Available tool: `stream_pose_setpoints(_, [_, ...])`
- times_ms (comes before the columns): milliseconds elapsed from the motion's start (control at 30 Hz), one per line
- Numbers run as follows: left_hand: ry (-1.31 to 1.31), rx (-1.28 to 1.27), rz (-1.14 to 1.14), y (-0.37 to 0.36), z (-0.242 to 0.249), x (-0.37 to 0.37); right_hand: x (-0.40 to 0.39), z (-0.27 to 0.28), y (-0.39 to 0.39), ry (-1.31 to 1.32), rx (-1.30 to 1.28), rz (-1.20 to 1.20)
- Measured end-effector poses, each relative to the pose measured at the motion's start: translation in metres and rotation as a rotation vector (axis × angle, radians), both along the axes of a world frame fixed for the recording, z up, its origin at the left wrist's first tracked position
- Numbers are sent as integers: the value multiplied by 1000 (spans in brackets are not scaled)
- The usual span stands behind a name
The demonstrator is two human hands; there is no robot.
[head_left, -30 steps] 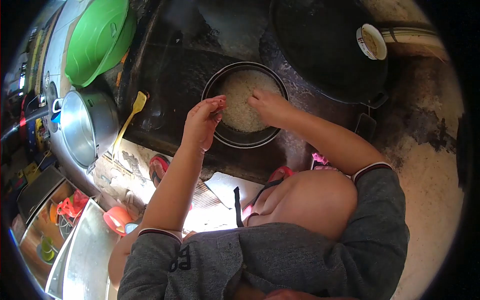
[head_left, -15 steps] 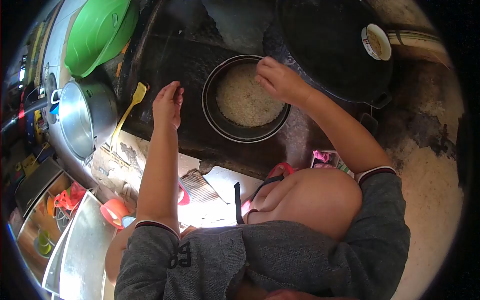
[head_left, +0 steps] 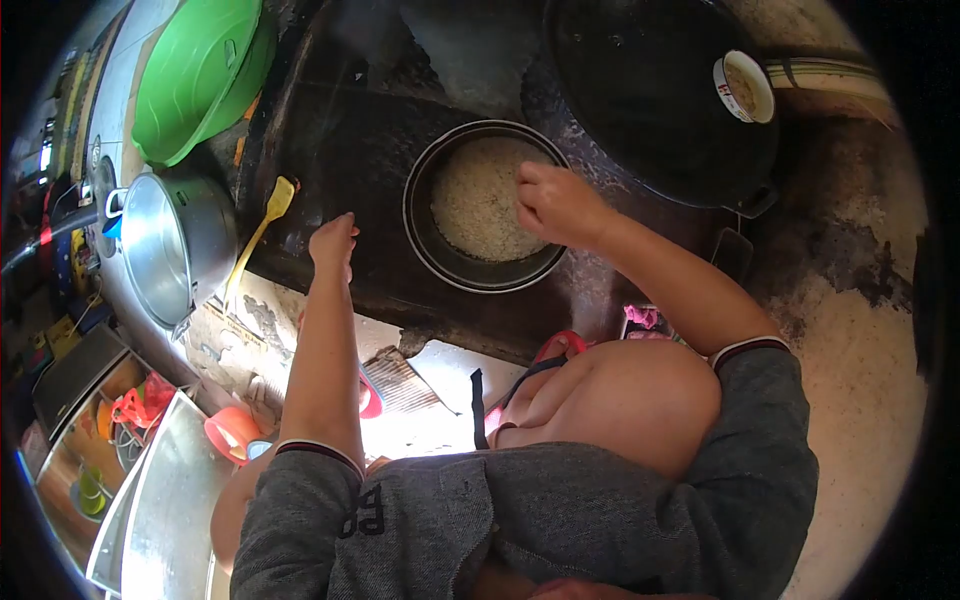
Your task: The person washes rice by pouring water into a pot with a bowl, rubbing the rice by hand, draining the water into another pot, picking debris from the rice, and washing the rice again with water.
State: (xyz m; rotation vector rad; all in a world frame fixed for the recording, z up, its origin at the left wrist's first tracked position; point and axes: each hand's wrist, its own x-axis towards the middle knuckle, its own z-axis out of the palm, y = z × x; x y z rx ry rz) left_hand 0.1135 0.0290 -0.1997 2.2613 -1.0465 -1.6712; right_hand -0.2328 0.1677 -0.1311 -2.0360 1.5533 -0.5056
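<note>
A dark round pot (head_left: 422, 245) with a pale rim stands on the black stove top, holding pale grains that look like rice (head_left: 485, 205). Over the pot's right side is my right hand (head_left: 562, 207), its fingers bent together above the grains; whatever they pinch is too small or hidden to see. To the left of the pot, apart from it, my left hand (head_left: 335, 243) hovers above the stove top with fingers curled in. What it holds, if anything, is hidden. A yellow spatula (head_left: 265, 225) lies left of that hand.
A large black pan (head_left: 660, 100) sits behind on the right, with a white bowl (head_left: 757, 85) of grainy contents at its edge. At left stand a silver pot (head_left: 205, 235) and a green basin (head_left: 185, 90). The black stove top (head_left: 350, 130) has a rough front edge.
My left hand has lowered toward me and its fingers have curled in more. My right hand has also come slightly nearer, staying over the pot's right side.
</note>
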Motion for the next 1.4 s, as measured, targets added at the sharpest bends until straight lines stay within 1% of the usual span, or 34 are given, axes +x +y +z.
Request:
stream_pose_setpoints(33, [1,-2,-6,5,16,-15,3,-5,4,1,-2,-6])
stream_pose_setpoints(67, [-44,-55,-67,16,31,-32,9,-13,14,208,-32,29])
stream_pose_setpoints(133, [-63,-123,-157,27,49,-54,12,-12,17,442,-64,31])
stream_pose_setpoints(200, [194,-31,-52,37,53,-71,15,-7,10,161,91,68])
stream_pose_setpoints(233, [218,-30,-80,43,55,-83,16,-1,6,183,93,38])
stream_pose_setpoints(300, [194,1,-126,53,58,-103,13,9,-2,87,216,94])
stream_pose_setpoints(333, [204,-4,-144,54,52,-103,4,15,-1,96,211,76])
stream_pose_setpoints(400, [187,-11,-300,50,37,-96,-13,28,3,-84,-63,-115])
stream_pose_setpoints(467, [210,-2,-276,52,43,-100,-55,45,-11,-294,-2,-462])
stream_pose_setpoints(533, [247,13,-214,58,52,-106,-118,53,-13,-236,189,-848])
stream_pose_setpoints(567, [244,12,-220,63,52,-107,-155,62,-9,-326,498,-1001])
stream_pose_setpoints(600, [255,15,-207,68,52,-108,-182,60,3,-502,567,-1156])
stream_pose_setpoints(633, [266,17,-192,72,50,-111,-208,53,22,-695,626,-1231])
stream_pose_setpoints(667, [268,11,-193,77,48,-115,-227,43,36,-838,574,-1300])
stream_pose_setpoints(700, [321,10,-124,84,45,-119,-243,30,44,-966,509,-1434])
stream_pose_setpoints(733, [369,12,-53,90,41,-119,-254,23,47,-968,515,-1429])
stream_pose_setpoints(767, [433,35,-51,93,34,-119,-264,14,49,-1029,399,-1483])
stream_pose_setpoints(833, [409,44,-21,100,40,-129,-281,-6,47,-1183,205,-1567])
stream_pose_setpoints(867, [402,46,5,100,44,-134,-288,-17,40,-1194,213,-1563])
stream_pose_setpoints(933, [408,77,11,96,47,-137,-289,-29,27,-1088,67,-1522])
stream_pose_setpoints(967, [403,38,-12,94,49,-139,-290,-33,23,-1026,-18,-1563])
stream_pose_setpoints(1000, [397,2,-34,93,50,-139,-274,-20,18,-1031,-11,-1559])
stream_pose_setpoints(1033, [392,1,-31,90,49,-139,-255,-5,15,-402,14,-1567])
stream_pose_setpoints(1067, [329,-281,-117,86,46,-139,-243,3,15,218,35,-1483])
stream_pose_setpoints(1100, [260,-561,-203,82,44,-140,-237,-4,17,215,37,-1479])
stream_pose_setpoints(1133, [257,-561,-200,77,51,-145,-228,-16,19,254,-61,-1334])
stream_pose_setpoints(1167, [239,-687,-293,72,59,-149,-223,-25,23,291,-154,-1186])
stream_pose_setpoints(1200, [220,-813,-386,67,68,-156,-210,-22,23,291,-152,-1182])
stream_pose_setpoints(1233, [429,-796,-298,66,70,-168,-189,-17,20,19,-68,-1262])
stream_pose_setpoints(1267, [427,-796,-295,65,70,-179,-176,-13,18,-258,19,-1325])
stream_pose_setpoints(1300, [485,-685,-390,63,70,-190,-176,-18,18,-258,17,-1323])
stream_pose_setpoints(1333, [542,-571,-486,61,73,-203,-175,-26,18,-772,170,-1287])
stream_pose_setpoints(1367, [559,-392,-478,61,77,-217,-176,-33,19,-1282,323,-1187])
stream_pose_setpoints(1400, [575,-214,-468,60,81,-233,-169,-30,16,-1281,319,-1185])
